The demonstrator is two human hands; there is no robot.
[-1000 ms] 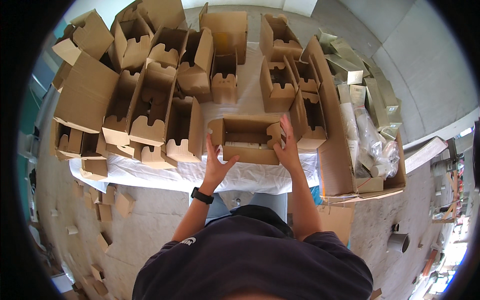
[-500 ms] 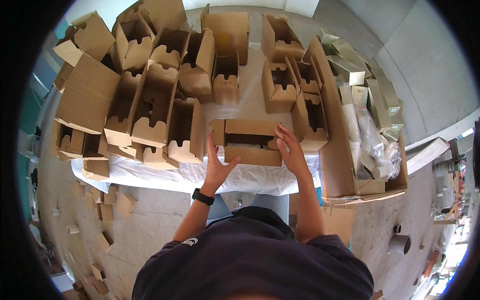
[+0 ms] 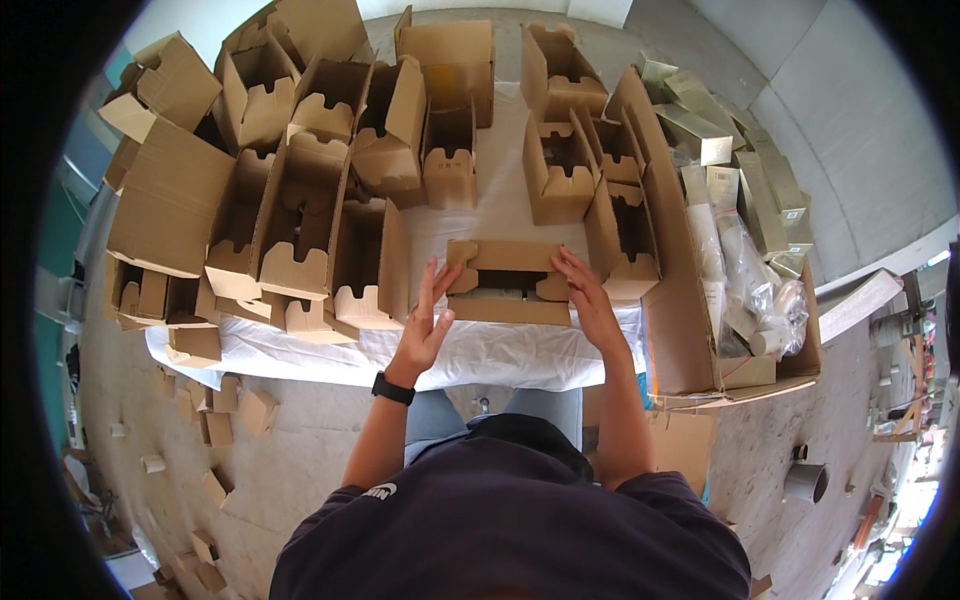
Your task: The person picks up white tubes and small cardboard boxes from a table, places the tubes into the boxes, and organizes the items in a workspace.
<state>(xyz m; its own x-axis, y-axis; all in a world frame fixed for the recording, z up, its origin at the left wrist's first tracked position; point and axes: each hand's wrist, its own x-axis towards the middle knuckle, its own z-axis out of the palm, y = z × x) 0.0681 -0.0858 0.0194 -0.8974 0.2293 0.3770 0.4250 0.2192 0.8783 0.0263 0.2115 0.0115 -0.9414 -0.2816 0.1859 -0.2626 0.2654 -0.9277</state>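
Observation:
A small brown cardboard box lies on the white-clothed table in front of me, its long slot facing up. Long side panels border the slot, and both notched end flaps are turned inward. At its left end, the stretched fingertips of my left hand touch the left end flap, thumb apart. My right hand rests extended fingers against the right end, by the right end flap. Neither hand is closed around the box. A black band sits on my left wrist.
Several open-topped cardboard boxes crowd the left side of the table, with more boxes at right. A large carton holds pale boxes and plastic-wrapped items. White cloth covers the table; cardboard pieces lie on the floor.
The left end flap, which stuck out to the left, is now folded inward. My left hand's fingers have come onto that end; my right hand stays at the right end.

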